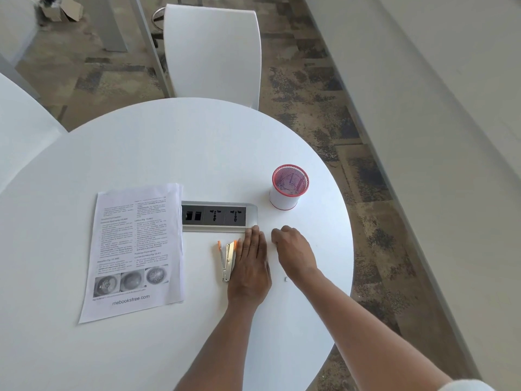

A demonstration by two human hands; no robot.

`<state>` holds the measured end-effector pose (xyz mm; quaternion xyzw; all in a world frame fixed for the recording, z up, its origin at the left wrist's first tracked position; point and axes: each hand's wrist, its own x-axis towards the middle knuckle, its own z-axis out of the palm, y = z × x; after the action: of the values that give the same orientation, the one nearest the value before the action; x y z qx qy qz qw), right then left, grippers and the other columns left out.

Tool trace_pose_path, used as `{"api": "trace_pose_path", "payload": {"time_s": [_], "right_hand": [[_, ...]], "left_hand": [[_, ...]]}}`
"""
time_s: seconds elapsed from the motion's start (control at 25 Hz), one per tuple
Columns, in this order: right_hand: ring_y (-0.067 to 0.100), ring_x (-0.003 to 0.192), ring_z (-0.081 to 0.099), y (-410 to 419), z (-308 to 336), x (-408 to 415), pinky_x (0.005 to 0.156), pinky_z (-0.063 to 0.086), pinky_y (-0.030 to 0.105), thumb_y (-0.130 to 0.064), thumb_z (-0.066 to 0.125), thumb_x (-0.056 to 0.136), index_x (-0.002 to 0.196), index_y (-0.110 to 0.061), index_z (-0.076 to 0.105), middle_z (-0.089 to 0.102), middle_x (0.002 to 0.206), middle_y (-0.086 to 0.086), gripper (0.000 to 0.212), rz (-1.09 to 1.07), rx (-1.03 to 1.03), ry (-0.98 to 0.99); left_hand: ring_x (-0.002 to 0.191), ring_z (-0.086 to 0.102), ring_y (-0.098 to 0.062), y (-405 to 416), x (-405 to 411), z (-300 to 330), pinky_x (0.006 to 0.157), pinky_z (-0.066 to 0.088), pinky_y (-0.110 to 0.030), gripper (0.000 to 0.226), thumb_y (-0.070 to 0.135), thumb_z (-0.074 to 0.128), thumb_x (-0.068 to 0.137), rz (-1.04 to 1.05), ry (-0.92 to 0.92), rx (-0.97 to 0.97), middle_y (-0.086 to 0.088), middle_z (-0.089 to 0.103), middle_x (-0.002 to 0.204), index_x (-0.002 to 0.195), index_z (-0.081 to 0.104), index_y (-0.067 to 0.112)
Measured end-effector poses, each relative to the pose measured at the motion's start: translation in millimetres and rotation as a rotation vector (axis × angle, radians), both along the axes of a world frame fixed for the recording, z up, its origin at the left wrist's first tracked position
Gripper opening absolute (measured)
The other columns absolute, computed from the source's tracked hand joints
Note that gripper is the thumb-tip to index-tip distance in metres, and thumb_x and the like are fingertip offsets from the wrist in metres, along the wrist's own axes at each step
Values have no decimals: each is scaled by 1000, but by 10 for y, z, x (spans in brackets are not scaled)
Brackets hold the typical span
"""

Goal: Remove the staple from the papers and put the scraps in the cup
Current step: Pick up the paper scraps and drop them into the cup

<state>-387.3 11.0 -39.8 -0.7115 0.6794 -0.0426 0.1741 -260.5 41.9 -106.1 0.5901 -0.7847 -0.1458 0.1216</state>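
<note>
A stack of printed papers [135, 249] lies flat on the left of the round white table [141, 142]. An orange and metal staple remover [227, 261] lies just right of the papers. My left hand [251, 266] lies flat on the table with straight fingers, touching the remover's right side. My right hand [293, 249] has its fingers curled down onto the table; whether they pinch anything is hidden. A small scrap [285, 278] sits on the table near my right wrist. The red mesh cup [289, 187] stands upright beyond my right hand, with scraps inside.
A grey power socket panel [218, 217] is set into the table between the papers and the cup. A white chair [214, 52] stands at the far side, another chair back [19, 128] at the left. The table edge curves close on the right.
</note>
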Motion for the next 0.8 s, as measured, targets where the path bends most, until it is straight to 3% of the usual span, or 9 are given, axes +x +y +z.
{"api": "trace_pose_path", "payload": {"time_s": [0.16, 0.28, 0.36, 0.56, 0.8], "right_hand": [[26, 66, 57, -157, 37, -206, 58, 47, 36, 5, 51, 72, 75, -11, 63, 64, 70, 3, 21, -177, 3, -271], [13, 58, 54, -144, 106, -516, 54, 47, 23, 2, 59, 79, 78, -15, 69, 66, 67, 0, 19, -313, 10, -436], [13, 57, 51, -50, 134, -679, 47, 41, 17, 0, 60, 85, 86, -16, 73, 66, 70, 4, 21, -320, 77, -440], [21, 76, 63, 225, 25, -696, 68, 54, 33, 6, 58, 83, 88, -15, 76, 68, 87, 3, 28, -262, 80, -336], [26, 84, 63, 325, -57, -583, 69, 46, 30, -5, 64, 89, 105, -11, 72, 62, 102, 6, 19, -241, 35, -278]], "left_hand": [[153, 20, -29, 5, -6, 47, 122, 14, -44, 60, 16, 33, 95, 0, -13, -20, -14, 25, 164, 153, 32, 3], [153, 20, -28, 15, -10, 55, 123, 14, -44, 61, 16, 31, 95, 2, -14, -25, -14, 25, 164, 154, 32, 2], [153, 21, -28, 16, -11, 60, 123, 14, -43, 60, 17, 30, 95, 7, -17, -27, -14, 26, 164, 153, 33, 2], [153, 22, -29, 16, -14, 56, 122, 13, -42, 60, 18, 28, 95, 6, -41, -23, -14, 26, 164, 153, 32, 3], [152, 23, -29, 20, -19, 59, 122, 11, -41, 60, 18, 27, 95, 6, -43, -22, -14, 27, 164, 153, 33, 2]]}}
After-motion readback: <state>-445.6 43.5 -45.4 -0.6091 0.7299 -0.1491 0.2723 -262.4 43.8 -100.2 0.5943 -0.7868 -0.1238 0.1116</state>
